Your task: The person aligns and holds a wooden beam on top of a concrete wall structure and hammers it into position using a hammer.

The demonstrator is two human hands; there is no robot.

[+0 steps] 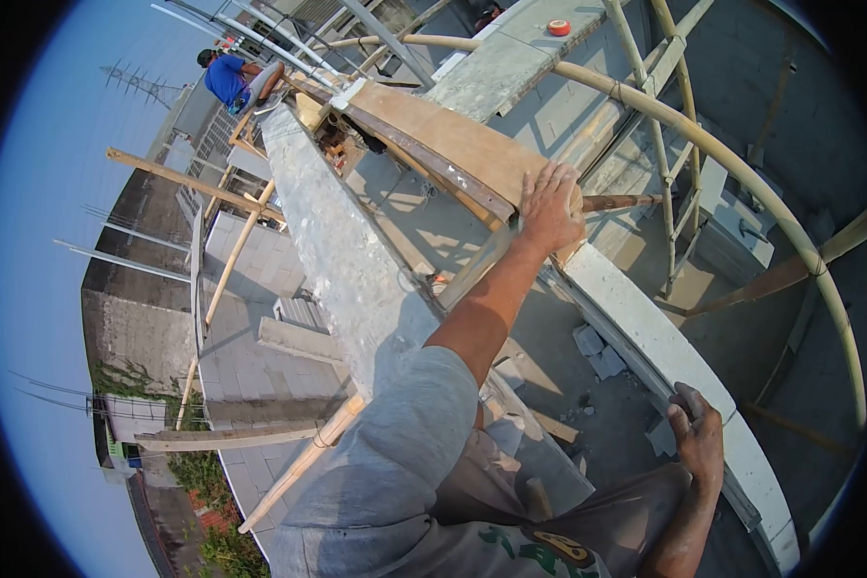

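My left hand [552, 207] reaches forward and is closed over the near end of a long plywood formwork panel [453, 135]. Its fingers lie over the top edge of the wood. A dark, worn timber edge [433, 169] runs along the panel's left side. My right hand [700, 438] is at the lower right, just beside a pale block wall [645, 332]. Its fingers are loosely bent and apart, with nothing visible in them. I cannot make out whether it touches the wall.
A mortar-smeared plank [328, 241] runs along the left. Bamboo poles [722, 154] cross at the right. A person in a blue shirt [225, 81] sits at the far end. A red round object [559, 28] lies on a far ledge. Broken blocks [599, 353] lie below.
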